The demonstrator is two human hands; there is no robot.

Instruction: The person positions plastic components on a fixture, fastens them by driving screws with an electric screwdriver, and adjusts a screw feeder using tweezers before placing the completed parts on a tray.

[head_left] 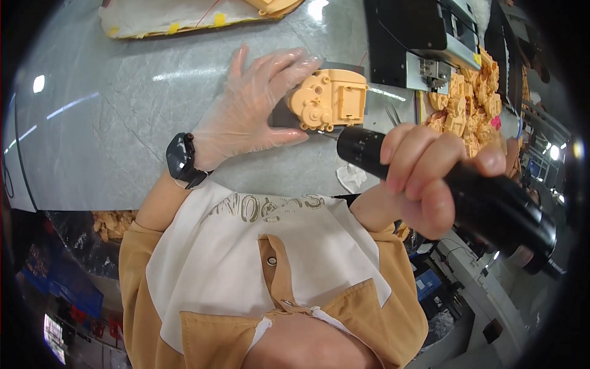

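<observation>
A yellow-orange plastic housing (332, 101), with round bosses and a rectangular recess, lies on a dark pad (281, 115) on the grey table. My left hand (249, 104), in a clear plastic glove, grips the housing from its left side, fingers at the upper edge and thumb near the lower edge. In my bare right hand (424, 172) is a black electric screwdriver (504, 212), fingers wrapped round its body. Its thin bit (327, 134) points at the housing's lower edge; whether they touch I cannot tell.
A black and silver machine (424, 37) stands at the far right. Beside it lies a heap of yellow-orange plastic parts (467, 101). Metal tweezers (393, 115) and a crumpled white tissue (351, 177) are near the screwdriver. A tray with a white lining (160, 17) sits at the far left.
</observation>
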